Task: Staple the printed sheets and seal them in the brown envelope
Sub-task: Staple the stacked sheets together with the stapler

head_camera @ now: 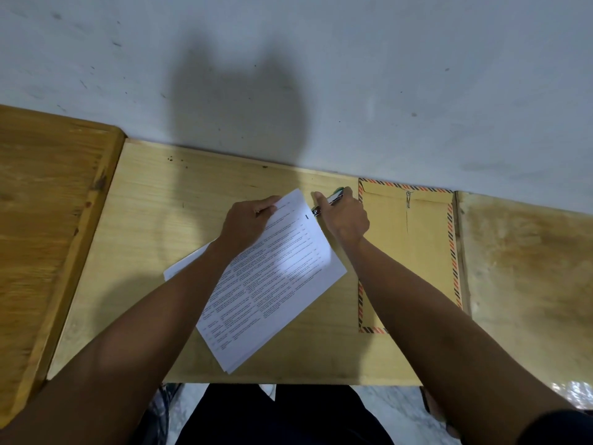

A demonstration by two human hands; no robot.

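A stack of white printed sheets (pixel 272 277) lies tilted on the pale wooden desk (pixel 144 220). My left hand (pixel 247 220) pinches the stack's far left corner. My right hand (pixel 345 216) grips a metal stapler (pixel 330 199) with a green end, its jaw beside the stack's far right corner. A small dark staple mark shows on the sheets near that corner. The brown envelope (pixel 423 248), with a striped red and black border and a string clasp, lies flat to the right, partly under my right forearm.
A grey wall (pixel 321 75) rises right behind the desk. A darker wooden desk (pixel 45 220) adjoins on the left, and a worn one (pixel 526 268) on the right. My lap and the floor show below the near edge.
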